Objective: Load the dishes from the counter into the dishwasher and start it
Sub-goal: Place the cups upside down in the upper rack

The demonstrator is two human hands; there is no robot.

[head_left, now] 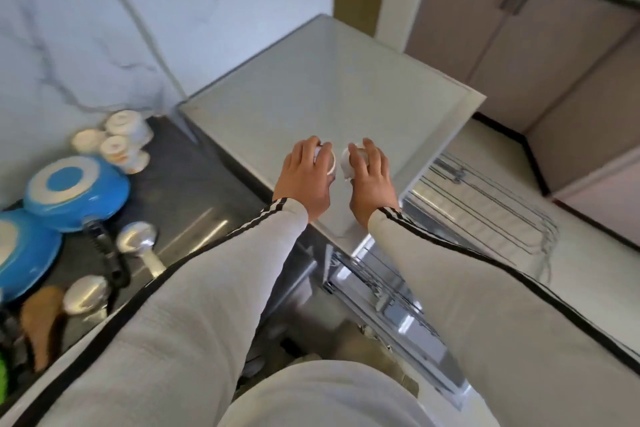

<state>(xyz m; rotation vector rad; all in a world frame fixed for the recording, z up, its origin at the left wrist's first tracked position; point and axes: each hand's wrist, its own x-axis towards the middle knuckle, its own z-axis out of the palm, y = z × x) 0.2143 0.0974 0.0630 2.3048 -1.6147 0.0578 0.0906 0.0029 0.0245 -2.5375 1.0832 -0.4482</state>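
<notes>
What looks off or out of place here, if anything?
Nothing spilled or broken. The two blue bowls lie upside down on the dark counter, and each hand holds a small white cup: left hand, right hand, above the white dishwasher top. The wire rack is pulled out.

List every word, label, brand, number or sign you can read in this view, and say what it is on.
No text is readable anywhere.
Cups on the counter: orange marks, a pattern, too blurred to read as words.
Blue bowls: plain blue and white rings, no lettering.
Small white cups in the left hand and right hand: no print visible.
Sleeves: black and white stripes only, no logo in view.
</notes>
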